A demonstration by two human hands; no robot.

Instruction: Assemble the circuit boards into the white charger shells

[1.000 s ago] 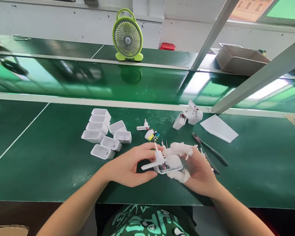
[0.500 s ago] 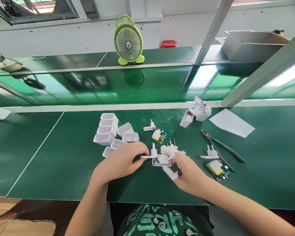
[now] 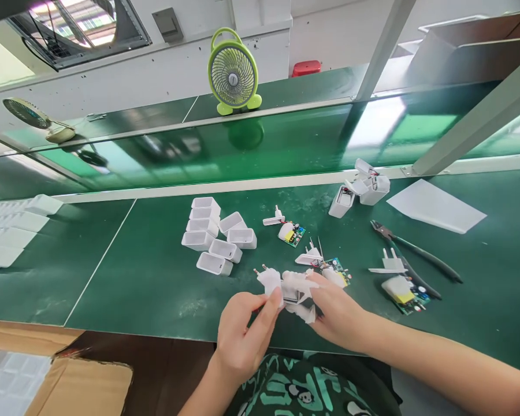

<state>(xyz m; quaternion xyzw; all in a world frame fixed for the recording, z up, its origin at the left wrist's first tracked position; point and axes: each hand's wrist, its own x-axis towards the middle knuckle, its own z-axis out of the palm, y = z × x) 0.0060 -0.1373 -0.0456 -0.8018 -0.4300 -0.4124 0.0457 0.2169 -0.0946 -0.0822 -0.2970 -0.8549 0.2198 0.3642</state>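
Note:
A white charger with a two-pin plug cap (image 3: 272, 279) is held between both hands near the bench's front edge. My left hand (image 3: 242, 335) pinches the plug end with thumb and fingers. My right hand (image 3: 335, 312), white finger cots on its fingertips, grips the charger body (image 3: 295, 290) from the right. Several empty white shells (image 3: 216, 236) lie in a cluster to the upper left of the hands. A loose plug cap and circuit board (image 3: 327, 267) lie just behind my right hand.
Another board with a plug cap (image 3: 401, 284) and black pliers (image 3: 416, 251) lie at right. More chargers (image 3: 364, 189), a white sheet (image 3: 435, 206), a green fan (image 3: 233, 70), white parts at far left (image 3: 13, 228) and a cardboard box (image 3: 60, 375) are around.
The view has swung left and down. Both hands have drawn the charger closer to the bench's front edge, and my left hand has turned upright to pinch the plug end.

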